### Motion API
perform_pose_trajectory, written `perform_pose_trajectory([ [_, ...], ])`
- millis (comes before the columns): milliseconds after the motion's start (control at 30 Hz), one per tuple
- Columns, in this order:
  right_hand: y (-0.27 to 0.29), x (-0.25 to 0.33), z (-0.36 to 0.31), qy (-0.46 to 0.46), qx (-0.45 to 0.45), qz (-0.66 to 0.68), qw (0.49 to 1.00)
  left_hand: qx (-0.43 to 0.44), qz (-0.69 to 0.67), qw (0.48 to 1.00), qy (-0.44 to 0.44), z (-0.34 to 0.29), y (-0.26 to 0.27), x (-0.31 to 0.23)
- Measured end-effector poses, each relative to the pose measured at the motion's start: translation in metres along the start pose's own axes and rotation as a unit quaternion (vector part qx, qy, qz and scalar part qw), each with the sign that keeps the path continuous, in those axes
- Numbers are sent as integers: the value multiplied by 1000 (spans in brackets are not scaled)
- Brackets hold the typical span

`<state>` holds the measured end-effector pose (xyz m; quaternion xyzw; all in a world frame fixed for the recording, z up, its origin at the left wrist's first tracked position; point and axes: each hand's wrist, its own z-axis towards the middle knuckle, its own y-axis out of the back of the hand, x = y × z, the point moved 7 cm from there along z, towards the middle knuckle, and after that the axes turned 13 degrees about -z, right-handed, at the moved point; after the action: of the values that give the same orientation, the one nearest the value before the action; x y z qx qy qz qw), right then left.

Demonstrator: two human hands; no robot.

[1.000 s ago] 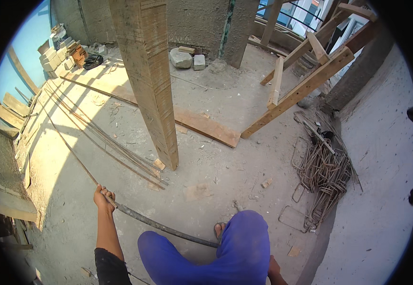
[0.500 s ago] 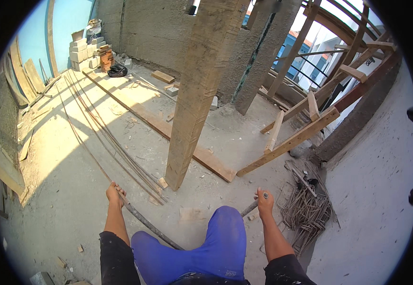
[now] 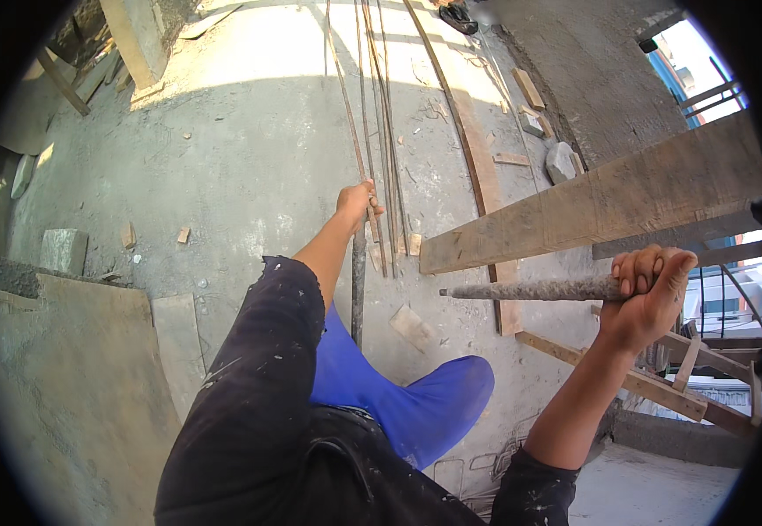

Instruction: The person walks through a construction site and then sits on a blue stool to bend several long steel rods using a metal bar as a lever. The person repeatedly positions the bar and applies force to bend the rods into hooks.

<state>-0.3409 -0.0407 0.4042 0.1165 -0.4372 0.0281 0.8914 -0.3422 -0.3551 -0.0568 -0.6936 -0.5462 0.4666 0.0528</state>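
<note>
My left hand [image 3: 363, 210] is closed around a long steel rod [image 3: 344, 101] that runs away from me across the floor. Below that fist a thicker dark pipe-like length [image 3: 358, 294] drops beside my blue trouser leg; whether it is one piece with the rod I cannot tell. My right hand [image 3: 648, 282] is raised on the right, its fingers wrapped round a grey, mottled metal bar [image 3: 534, 290]. This bar points left, nearly level in the picture, and narrows to its tip. Several more thin rods [image 3: 389, 131] lie on the floor just right of my left hand.
A thick wooden post [image 3: 591, 197] stands close at the right. Behind it a long plank [image 3: 477, 158] lies on the concrete floor. A timber frame [image 3: 635, 377] is at the lower right, boards [image 3: 92, 351] at the left, and a grey block [image 3: 65, 252] near them.
My view has swung to the left and down. My right hand has lifted with the bar, which now points left. My left hand still grips the rod.
</note>
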Motion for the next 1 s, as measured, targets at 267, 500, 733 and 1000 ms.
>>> perform_pose_trajectory([
  [267, -143, -10, 85, -52, 7, 52, 997, -20, 3, 1000, -6, 3, -11, 7],
  [500, -201, -32, 99, -57, 25, -25, 998, -51, 32, 998, -15, 4, -17, 11],
  [733, -213, -52, 111, -102, 31, 4, 994, -51, 41, 998, -9, 5, -22, 15],
  [1000, -205, -45, 103, -74, 16, 26, 997, -40, 24, 999, -20, 9, -18, 16],
])
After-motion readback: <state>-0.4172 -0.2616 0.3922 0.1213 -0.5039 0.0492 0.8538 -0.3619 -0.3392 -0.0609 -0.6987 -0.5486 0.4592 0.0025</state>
